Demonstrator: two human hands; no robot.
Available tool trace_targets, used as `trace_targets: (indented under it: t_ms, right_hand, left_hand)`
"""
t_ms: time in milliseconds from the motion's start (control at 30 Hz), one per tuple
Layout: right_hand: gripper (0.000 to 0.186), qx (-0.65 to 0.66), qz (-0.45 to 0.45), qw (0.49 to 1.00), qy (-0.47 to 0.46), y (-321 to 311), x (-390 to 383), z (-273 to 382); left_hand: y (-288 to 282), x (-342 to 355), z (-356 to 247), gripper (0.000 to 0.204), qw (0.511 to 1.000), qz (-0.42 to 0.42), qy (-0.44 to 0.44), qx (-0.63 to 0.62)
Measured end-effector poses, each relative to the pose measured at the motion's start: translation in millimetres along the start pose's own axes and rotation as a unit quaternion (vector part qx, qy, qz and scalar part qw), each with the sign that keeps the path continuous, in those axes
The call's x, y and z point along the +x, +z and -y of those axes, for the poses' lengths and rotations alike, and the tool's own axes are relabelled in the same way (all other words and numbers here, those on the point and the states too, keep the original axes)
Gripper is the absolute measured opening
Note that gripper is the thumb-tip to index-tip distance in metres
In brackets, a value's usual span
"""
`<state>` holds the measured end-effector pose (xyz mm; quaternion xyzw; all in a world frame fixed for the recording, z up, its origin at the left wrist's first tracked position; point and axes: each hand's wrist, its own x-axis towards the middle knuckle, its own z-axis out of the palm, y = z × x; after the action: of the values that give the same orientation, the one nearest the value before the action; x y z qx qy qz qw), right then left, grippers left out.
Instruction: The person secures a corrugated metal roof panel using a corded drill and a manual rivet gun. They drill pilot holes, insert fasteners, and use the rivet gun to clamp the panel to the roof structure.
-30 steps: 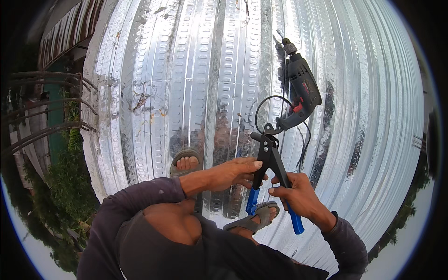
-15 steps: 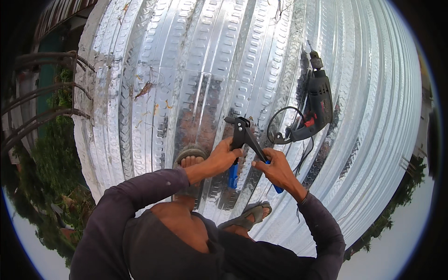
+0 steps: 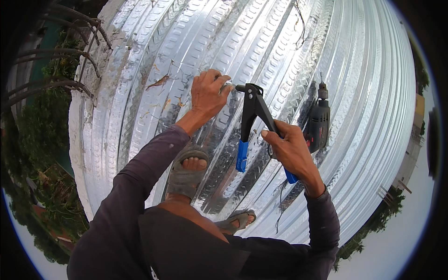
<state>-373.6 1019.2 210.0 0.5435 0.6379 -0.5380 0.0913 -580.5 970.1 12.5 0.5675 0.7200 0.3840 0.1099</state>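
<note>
A black hand riveter (image 3: 254,105) with blue handle grips is held up over the ribbed metal decking (image 3: 219,51), its handles spread apart. My right hand (image 3: 294,149) is closed round one of those handles, while the other blue grip hangs free. Close by the riveter's nose is my left hand (image 3: 209,93), its thumb and forefinger pinched together. Whatever small thing sits between those fingertips is too small to make out.
A dark corded drill (image 3: 319,121) lies on the decking beyond my right hand, partly hidden. My sandalled feet (image 3: 189,172) stand on the sheets. Bent rebar (image 3: 60,53) sticks out past the concrete edge (image 3: 79,126) at left. Dry twigs (image 3: 159,81) lie scattered about.
My left hand has left the riveter's body and moved forward to its nose. The riveter has come up and its handles are farther apart. My view has turned somewhat.
</note>
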Motion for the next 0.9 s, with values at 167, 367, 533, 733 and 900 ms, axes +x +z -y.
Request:
trace_targets:
  t_ms: [167,367,533,733,900]
  right_hand:
    - [0.037,-0.047,-0.012,0.999,0.001,6.6,10.9,6.0]
    - [0.037,-0.049,-0.017,0.999,0.006,8.6,18.1,8.1]
    - [0.037,-0.073,-0.01,0.997,0.009,8.9,17.4,16.9]
    - [0.036,-0.096,-0.015,0.995,0.002,12.4,20.7,18.7]
    - [0.036,-0.115,-0.011,0.993,-0.01,18.3,26.4,29.9]
  left_hand:
    - [9.2,-1.3,7.4,0.013,1.0,0.012,0.012,0.011]
    - [8.6,-1.5,7.3,0.012,1.0,0.004,0.027,0.015]
    - [7.2,-1.5,7.7,0.013,0.999,0.006,0.036,0.018]
    - [7.1,-1.8,7.6,0.014,0.999,0.009,0.035,0.024]
    - [1.2,-5.2,8.4,0.023,1.0,0.009,0.014,0.024]
